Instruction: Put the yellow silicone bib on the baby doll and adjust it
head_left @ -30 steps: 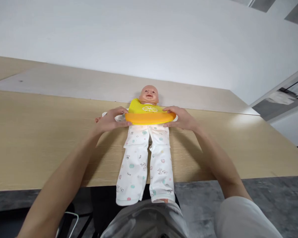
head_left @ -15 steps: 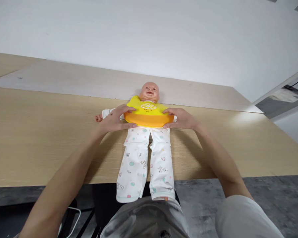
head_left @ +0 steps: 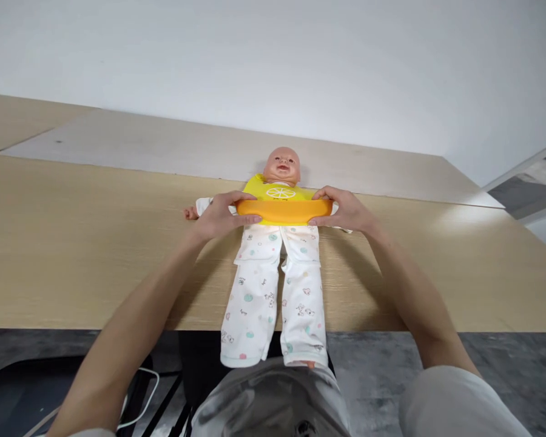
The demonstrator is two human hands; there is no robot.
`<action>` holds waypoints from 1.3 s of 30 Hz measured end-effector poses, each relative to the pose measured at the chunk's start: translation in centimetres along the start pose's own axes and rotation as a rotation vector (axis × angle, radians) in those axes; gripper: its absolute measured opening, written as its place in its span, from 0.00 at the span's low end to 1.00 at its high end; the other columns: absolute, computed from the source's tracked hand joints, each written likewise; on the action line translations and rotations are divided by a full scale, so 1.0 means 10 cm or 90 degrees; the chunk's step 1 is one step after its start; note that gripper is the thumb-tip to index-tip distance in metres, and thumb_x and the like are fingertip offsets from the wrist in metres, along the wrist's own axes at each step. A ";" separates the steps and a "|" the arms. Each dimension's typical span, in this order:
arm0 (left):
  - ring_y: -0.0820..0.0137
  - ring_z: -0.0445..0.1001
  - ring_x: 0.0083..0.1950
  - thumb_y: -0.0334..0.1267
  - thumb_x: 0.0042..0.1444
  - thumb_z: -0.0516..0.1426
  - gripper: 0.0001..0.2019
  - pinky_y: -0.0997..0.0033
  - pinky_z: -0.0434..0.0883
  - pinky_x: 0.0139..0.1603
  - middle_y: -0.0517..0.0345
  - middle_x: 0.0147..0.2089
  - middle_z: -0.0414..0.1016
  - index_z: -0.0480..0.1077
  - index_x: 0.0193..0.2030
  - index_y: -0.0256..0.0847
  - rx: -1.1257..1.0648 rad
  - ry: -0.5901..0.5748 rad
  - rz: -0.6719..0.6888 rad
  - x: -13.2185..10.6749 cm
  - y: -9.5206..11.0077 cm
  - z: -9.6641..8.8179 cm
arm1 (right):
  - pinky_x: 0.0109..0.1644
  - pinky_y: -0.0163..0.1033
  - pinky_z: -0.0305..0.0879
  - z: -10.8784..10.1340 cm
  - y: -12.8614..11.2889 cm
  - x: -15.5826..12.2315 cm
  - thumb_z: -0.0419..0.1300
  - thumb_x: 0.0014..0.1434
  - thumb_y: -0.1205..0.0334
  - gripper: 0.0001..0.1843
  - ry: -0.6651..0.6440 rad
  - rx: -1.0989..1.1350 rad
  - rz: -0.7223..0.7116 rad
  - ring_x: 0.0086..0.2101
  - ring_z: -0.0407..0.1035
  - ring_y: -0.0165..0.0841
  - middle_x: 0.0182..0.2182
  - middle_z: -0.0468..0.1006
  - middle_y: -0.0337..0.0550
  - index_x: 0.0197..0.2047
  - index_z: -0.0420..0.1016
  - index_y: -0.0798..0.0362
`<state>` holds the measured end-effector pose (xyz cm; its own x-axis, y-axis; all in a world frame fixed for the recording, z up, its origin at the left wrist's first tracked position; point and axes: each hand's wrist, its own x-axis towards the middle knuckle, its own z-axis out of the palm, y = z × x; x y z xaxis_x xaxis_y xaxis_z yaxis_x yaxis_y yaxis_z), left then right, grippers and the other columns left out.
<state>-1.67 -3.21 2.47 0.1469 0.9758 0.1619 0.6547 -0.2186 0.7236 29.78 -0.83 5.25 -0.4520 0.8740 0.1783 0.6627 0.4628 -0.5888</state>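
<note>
A baby doll (head_left: 279, 279) in white printed clothes lies on its back, its head toward the wall and its legs reaching over the table's near edge. Over its chest is a yellow bib (head_left: 281, 193) with a citrus-slice print and an orange catch pocket (head_left: 284, 211). My left hand (head_left: 227, 215) grips the pocket's left end, thumb below and fingers on top. At the right end my right hand (head_left: 343, 212) pinches it the same way. The pocket's front faces me and covers the lower part of the bib.
The doll rests on a wooden table (head_left: 95, 243) with a grey strip (head_left: 164, 133) along its back. Behind that stands a white wall (head_left: 273, 67). Below at the left are a dark chair (head_left: 27, 388) and a white cable (head_left: 152, 394).
Both hands have tilted the bib's pocket up, so its orange front shows fuller and the printed face is mostly hidden. The whole view has shifted slightly.
</note>
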 end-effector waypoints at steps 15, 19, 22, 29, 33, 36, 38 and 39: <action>0.65 0.70 0.36 0.46 0.46 0.63 0.14 0.66 0.67 0.37 0.60 0.32 0.71 0.63 0.29 0.42 -0.023 0.153 -0.018 0.10 -0.04 0.19 | 0.30 0.32 0.47 0.19 0.19 0.12 0.64 0.48 0.45 0.21 0.087 0.087 0.024 0.26 0.51 0.25 0.23 0.61 0.35 0.29 0.63 0.54; 0.65 0.70 0.38 0.45 0.47 0.62 0.13 0.65 0.67 0.40 0.59 0.34 0.72 0.64 0.31 0.43 -0.009 0.152 -0.005 0.09 -0.06 0.19 | 0.30 0.33 0.48 0.18 0.19 0.12 0.62 0.50 0.47 0.20 0.069 0.093 0.005 0.26 0.52 0.25 0.24 0.61 0.35 0.30 0.61 0.53; 0.64 0.70 0.39 0.46 0.49 0.61 0.12 0.64 0.67 0.43 0.59 0.35 0.72 0.65 0.33 0.44 0.034 0.152 0.033 0.06 -0.11 0.20 | 0.32 0.34 0.50 0.17 0.17 0.10 0.59 0.53 0.47 0.18 0.057 0.043 -0.044 0.26 0.53 0.26 0.25 0.62 0.36 0.32 0.62 0.53; 0.56 0.70 0.42 0.50 0.56 0.55 0.11 0.54 0.64 0.50 0.51 0.35 0.73 0.66 0.36 0.45 0.216 0.171 0.217 0.00 -0.21 0.23 | 0.40 0.41 0.56 0.26 0.25 0.05 0.49 0.63 0.48 0.17 0.099 -0.250 -0.162 0.30 0.60 0.34 0.28 0.69 0.44 0.31 0.60 0.53; 0.55 0.71 0.45 0.50 0.56 0.56 0.10 0.54 0.65 0.51 0.50 0.38 0.73 0.67 0.38 0.47 0.206 0.158 0.214 0.00 -0.21 0.22 | 0.44 0.44 0.58 0.28 0.27 0.03 0.49 0.64 0.49 0.16 0.118 -0.307 -0.177 0.34 0.63 0.38 0.30 0.71 0.49 0.33 0.63 0.53; 0.54 0.71 0.47 0.51 0.55 0.57 0.12 0.53 0.66 0.53 0.50 0.39 0.73 0.67 0.40 0.47 0.202 0.150 0.223 0.00 -0.19 0.21 | 0.45 0.46 0.58 0.28 0.25 0.01 0.50 0.63 0.48 0.16 0.125 -0.326 -0.196 0.35 0.63 0.39 0.32 0.72 0.49 0.36 0.66 0.54; 0.53 0.71 0.47 0.52 0.53 0.58 0.14 0.53 0.66 0.54 0.50 0.39 0.73 0.67 0.41 0.47 0.203 0.144 0.241 0.00 -0.18 0.21 | 0.46 0.46 0.58 0.28 0.25 0.00 0.51 0.63 0.46 0.19 0.135 -0.324 -0.206 0.35 0.63 0.38 0.31 0.72 0.48 0.37 0.68 0.54; 0.53 0.71 0.47 0.52 0.52 0.58 0.15 0.52 0.66 0.54 0.49 0.39 0.73 0.67 0.41 0.46 0.202 0.143 0.252 0.00 -0.18 0.21 | 0.46 0.46 0.58 0.28 0.24 -0.01 0.52 0.62 0.44 0.20 0.142 -0.319 -0.210 0.34 0.63 0.38 0.30 0.72 0.48 0.37 0.68 0.54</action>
<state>-1.31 -2.82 -0.25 0.2884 0.7878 0.5443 0.7779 -0.5242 0.3465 29.76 -0.18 1.62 -0.5809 0.6586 0.4783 0.7328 0.6790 -0.0451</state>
